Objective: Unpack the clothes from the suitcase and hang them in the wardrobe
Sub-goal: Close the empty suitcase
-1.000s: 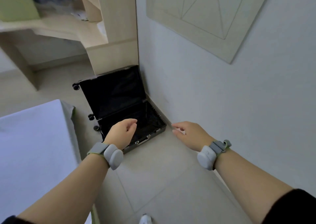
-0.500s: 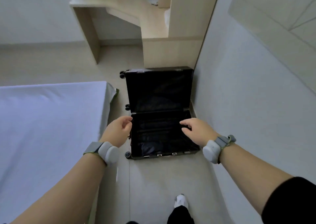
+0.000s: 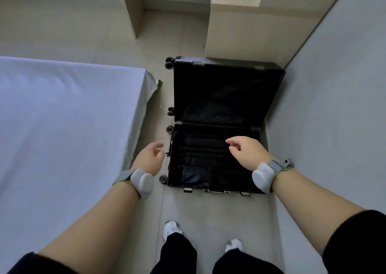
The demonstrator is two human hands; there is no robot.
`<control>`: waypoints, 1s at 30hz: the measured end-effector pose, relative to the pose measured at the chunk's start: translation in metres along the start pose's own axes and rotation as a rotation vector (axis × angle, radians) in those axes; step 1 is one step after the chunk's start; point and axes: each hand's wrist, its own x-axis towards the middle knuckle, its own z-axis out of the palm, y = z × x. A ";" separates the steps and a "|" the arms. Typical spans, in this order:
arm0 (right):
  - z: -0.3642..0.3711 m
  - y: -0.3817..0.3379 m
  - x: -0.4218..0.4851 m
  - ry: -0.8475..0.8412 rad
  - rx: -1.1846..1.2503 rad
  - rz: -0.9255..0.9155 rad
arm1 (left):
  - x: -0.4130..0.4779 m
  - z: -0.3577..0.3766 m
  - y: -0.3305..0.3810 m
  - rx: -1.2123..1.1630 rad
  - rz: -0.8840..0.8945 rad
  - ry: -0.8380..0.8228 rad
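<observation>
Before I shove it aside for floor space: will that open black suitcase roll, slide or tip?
The suitcase lies flat with its wheels sticking out sideways, so it would probably scrape, not roll. Its raised lid seems to lean toward the cabinet behind, so it may drop shut if dragged forward. The shell looks rigid.

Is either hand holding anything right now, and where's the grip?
Nothing is held. The left hand and right hand are both empty, fingers loosely curled, near the open suitcase.
</observation>
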 end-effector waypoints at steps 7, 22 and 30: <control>0.078 0.040 0.132 -0.064 0.017 -0.042 | 0.123 0.078 -0.074 -0.041 -0.172 -0.014; 0.281 0.174 0.354 -0.045 -0.032 -0.228 | 0.344 0.290 -0.263 -0.097 -0.500 0.020; 0.334 0.180 0.367 -0.079 -0.046 -0.271 | 0.372 0.333 -0.292 -0.078 -0.590 -0.083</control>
